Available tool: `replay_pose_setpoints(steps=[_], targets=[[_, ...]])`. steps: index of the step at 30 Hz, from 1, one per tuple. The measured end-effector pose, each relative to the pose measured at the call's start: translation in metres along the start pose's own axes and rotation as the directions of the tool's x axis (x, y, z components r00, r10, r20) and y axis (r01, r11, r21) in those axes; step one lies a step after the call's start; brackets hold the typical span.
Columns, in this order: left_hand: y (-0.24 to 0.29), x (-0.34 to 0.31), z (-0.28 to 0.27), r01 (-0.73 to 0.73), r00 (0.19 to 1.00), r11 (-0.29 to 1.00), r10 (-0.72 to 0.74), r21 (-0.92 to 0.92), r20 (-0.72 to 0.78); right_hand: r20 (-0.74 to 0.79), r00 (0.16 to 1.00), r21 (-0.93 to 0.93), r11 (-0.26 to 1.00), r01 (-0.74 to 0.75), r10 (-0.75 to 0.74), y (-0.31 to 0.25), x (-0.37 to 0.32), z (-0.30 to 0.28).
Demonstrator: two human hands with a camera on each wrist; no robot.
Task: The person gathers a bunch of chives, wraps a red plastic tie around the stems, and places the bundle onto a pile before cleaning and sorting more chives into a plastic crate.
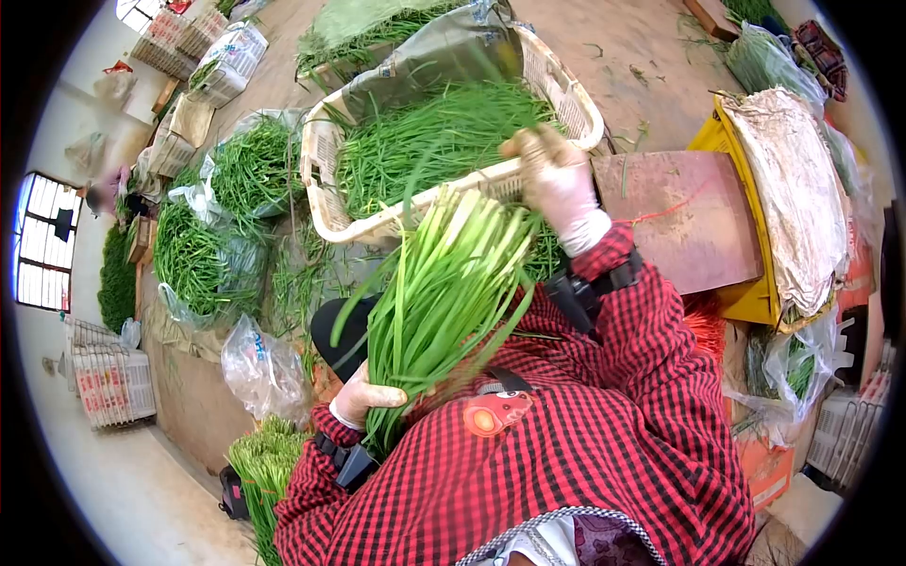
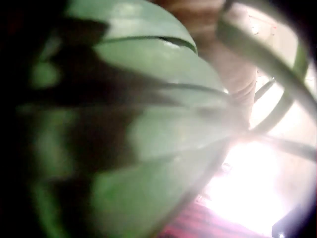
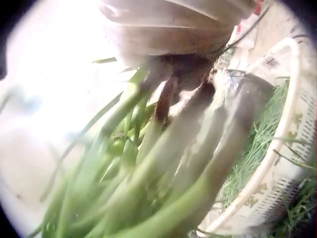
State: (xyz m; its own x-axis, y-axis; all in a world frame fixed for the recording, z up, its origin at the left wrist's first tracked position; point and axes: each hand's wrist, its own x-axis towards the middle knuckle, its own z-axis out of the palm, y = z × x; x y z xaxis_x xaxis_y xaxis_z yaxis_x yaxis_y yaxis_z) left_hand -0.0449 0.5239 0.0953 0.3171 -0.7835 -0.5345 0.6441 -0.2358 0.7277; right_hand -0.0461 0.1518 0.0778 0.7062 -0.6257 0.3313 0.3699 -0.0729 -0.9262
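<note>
My gloved left hand [image 1: 370, 398] grips a thick bunch of garlic chives [image 1: 444, 292] around its leafy end, the pale stalk ends pointing up toward the basket. In the left wrist view, broad green leaves [image 2: 163, 124] fill much of the picture, blurred. My gloved right hand [image 1: 557, 184] is raised beside the basket's near rim, fingers bent and blurred. Pale stalks [image 3: 188, 153] pass close in front of its fingers in the right wrist view; I cannot tell whether it pinches any blades. Loose chives [image 1: 434, 141] lie in the white plastic basket [image 1: 326, 212].
Plastic bags of chives [image 1: 203, 250] stand at the left, near a crumpled clear bag [image 1: 264, 368]. Upright chives [image 1: 269, 462] stand by my left elbow. A reddish board [image 1: 679, 222] and a yellow crate [image 1: 731, 132] under a white sack [image 1: 788, 170] are at the right.
</note>
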Motion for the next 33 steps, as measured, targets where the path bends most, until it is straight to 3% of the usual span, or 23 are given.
replay_pose_setpoints(steps=[2, 4, 5, 6, 8, 10, 12, 16, 18, 19, 20, 22, 24, 25, 26, 28, 31, 33], targets=[[0.001, -0.005, 0.001, -0.052, 0.999, 0.999, 0.052, -0.002, -0.018, 0.03, 0.955, -0.002, 0.956, -0.294, 0.294, -0.007, 0.014, -0.055], [0.002, -0.007, 0.004, -0.1, 0.99, 0.995, 0.103, 0.03, -0.101, -0.054, 0.907, -0.169, 0.891, -0.422, 0.419, 0.009, 0.02, -0.094], [0.002, -0.009, -0.003, -0.1, 0.987, 0.993, 0.107, 0.063, -0.121, 0.015, 0.925, -0.436, 0.835, -0.334, 0.378, 0.03, 0.016, -0.106], [0.003, -0.009, -0.007, -0.101, 0.984, 0.99, 0.114, 0.098, -0.14, 0.246, 0.968, -0.758, 0.634, 0.156, 0.055, 0.028, 0.002, -0.107], [0.011, -0.009, -0.002, -0.087, 0.973, 0.986, 0.115, 0.139, -0.203, 0.253, 0.922, -0.694, 0.719, -0.038, 0.293, 0.007, -0.025, -0.088], [0.014, -0.003, 0.006, -0.12, 0.961, 0.981, 0.153, 0.151, -0.232, 0.43, 0.721, -0.484, 0.813, -0.323, 0.543, -0.024, -0.041, -0.056], [0.013, 0.002, 0.009, -0.154, 0.955, 0.975, 0.189, 0.161, -0.23, 0.538, 0.616, -0.628, 0.761, -0.163, 0.576, -0.041, -0.06, -0.022], [0.006, -0.004, -0.012, -0.103, 0.985, 0.993, 0.109, 0.048, -0.132, 0.495, 0.799, -0.419, 0.899, -0.123, 0.341, -0.008, -0.074, -0.002], [-0.001, -0.01, -0.024, -0.085, 0.991, 0.996, 0.084, -0.005, -0.102, 0.488, 0.835, -0.525, 0.85, 0.049, 0.254, -0.012, -0.066, -0.011], [0.0, -0.012, -0.018, -0.105, 0.985, 0.994, 0.1, -0.027, -0.137, 0.388, 0.917, -0.436, 0.896, 0.091, 0.096, -0.001, -0.065, -0.014], [-0.003, -0.014, -0.02, -0.11, 0.986, 0.993, 0.105, -0.035, -0.131, 0.38, 0.867, -0.513, 0.853, -0.093, 0.323, 0.004, -0.056, -0.028], [-0.01, -0.019, -0.032, -0.121, 0.986, 0.991, 0.114, -0.052, -0.118, 0.207, 0.896, -0.526, 0.817, -0.237, 0.393, 0.048, -0.05, -0.055], [-0.011, -0.022, -0.036, -0.106, 0.989, 0.993, 0.101, -0.042, -0.106, 0.227, 0.878, -0.866, 0.499, -0.015, 0.422, 0.039, -0.038, -0.078], [-0.009, -0.022, -0.036, -0.103, 0.987, 0.994, 0.1, -0.02, -0.129, 0.268, 0.918, -0.8, 0.598, 0.043, 0.293, 0.027, -0.045, -0.077], [-0.008, -0.023, -0.035, -0.097, 0.984, 0.995, 0.096, 0.002, -0.152, 0.298, 0.936, -0.779, 0.615, 0.123, 0.19, 0.015, -0.047, -0.072], [-0.001, -0.018, -0.023, -0.098, 0.981, 0.995, 0.1, 0.021, -0.169, 0.428, 0.9, -0.519, 0.795, 0.313, -0.074, -0.017, -0.042, -0.046], [0.003, -0.009, -0.018, -0.065, 0.988, 0.996, 0.072, 0.057, -0.137, 0.606, 0.789, -0.445, 0.777, 0.445, -0.105, -0.026, -0.046, -0.009], [0.004, -0.009, -0.017, -0.04, 0.992, 0.997, 0.047, 0.061, -0.115, 0.552, 0.81, -0.42, 0.774, 0.474, -0.197, -0.012, -0.045, 0.001]])
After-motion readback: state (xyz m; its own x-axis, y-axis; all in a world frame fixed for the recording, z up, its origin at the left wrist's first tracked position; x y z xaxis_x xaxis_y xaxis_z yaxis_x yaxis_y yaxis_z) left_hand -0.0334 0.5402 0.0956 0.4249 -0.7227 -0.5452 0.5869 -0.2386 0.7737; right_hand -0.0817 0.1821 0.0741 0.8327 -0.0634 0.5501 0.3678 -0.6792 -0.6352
